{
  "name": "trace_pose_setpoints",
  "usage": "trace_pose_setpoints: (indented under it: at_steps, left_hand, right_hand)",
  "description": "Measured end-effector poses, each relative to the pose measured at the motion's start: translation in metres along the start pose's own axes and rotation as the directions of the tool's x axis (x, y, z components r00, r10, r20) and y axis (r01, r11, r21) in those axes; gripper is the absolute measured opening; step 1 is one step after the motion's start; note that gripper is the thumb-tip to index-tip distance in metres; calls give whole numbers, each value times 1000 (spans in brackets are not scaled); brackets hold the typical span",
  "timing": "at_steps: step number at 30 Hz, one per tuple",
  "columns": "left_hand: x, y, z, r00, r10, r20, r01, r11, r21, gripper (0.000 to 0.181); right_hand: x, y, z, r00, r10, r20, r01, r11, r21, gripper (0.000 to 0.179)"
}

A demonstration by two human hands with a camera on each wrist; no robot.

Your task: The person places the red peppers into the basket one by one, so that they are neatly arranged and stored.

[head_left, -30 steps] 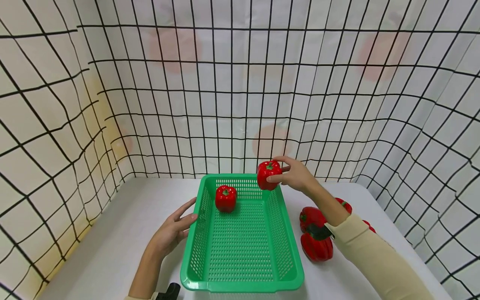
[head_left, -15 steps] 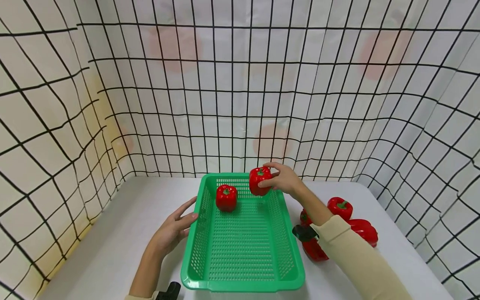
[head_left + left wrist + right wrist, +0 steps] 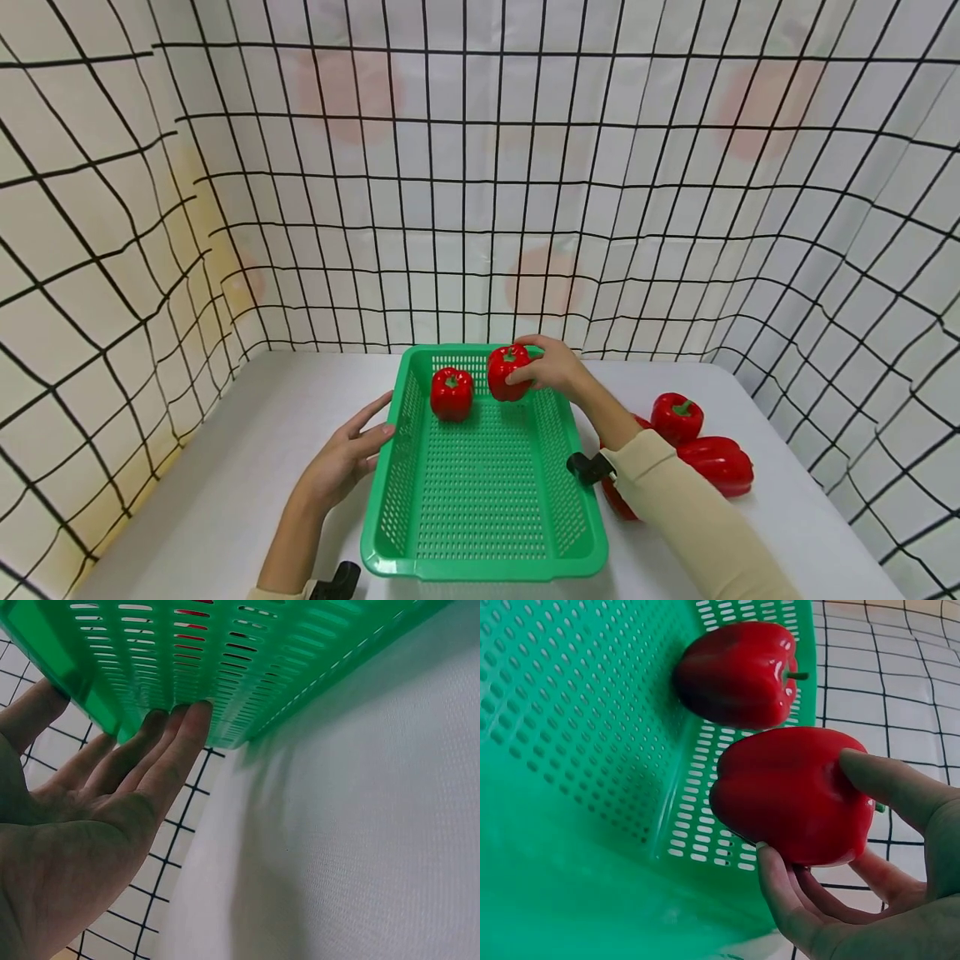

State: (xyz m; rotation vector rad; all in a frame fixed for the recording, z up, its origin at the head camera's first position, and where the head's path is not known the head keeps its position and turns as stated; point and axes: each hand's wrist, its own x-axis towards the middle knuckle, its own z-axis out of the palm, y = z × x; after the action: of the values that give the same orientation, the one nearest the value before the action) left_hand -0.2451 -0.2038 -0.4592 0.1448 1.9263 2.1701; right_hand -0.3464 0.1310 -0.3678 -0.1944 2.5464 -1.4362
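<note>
A red bell pepper (image 3: 506,373) is gripped between the thumb and fingers of my right hand (image 3: 553,367), over the far right part of a green basket (image 3: 483,569). In the right wrist view that held pepper (image 3: 787,795) hides part of the basket's perforated wall. A second red bell pepper (image 3: 452,395) stands upright in the basket's far left part, stem up, a small gap from the held one. My left hand (image 3: 341,462) touches the basket's left side from outside. The left wrist view shows its fairly straight fingers (image 3: 176,754) against the slotted wall.
To the right of the basket, several red bell peppers (image 3: 716,465) lie on the white table (image 3: 247,450), partly hidden by my right forearm. Black grid netting (image 3: 480,208) over white sheeting stands at the back and both sides.
My right hand has carried its bell pepper leftward and down, from above the basket's far right corner to lower inside it. My left hand stays at the basket's side.
</note>
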Motion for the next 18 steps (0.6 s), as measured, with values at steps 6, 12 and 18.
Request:
trace_pose_setpoints:
  at_steps: [6,12,18]
  left_hand:
    - [0,0,2,1000,-2,-11,3,1000,1,69]
    - [0,0,2,1000,4,-14,-4,1000,19,69]
    - [-1,0,1,1000,2,-16,-2,1000,17,69]
  right_hand:
    - [5,2,10,1000,30,-5,-30,1000,-9,72]
    - [6,5,15,999,51,-2,-51,999,-10,73]
    - [6,7,19,999,54,-5,-54,998,-30,73]
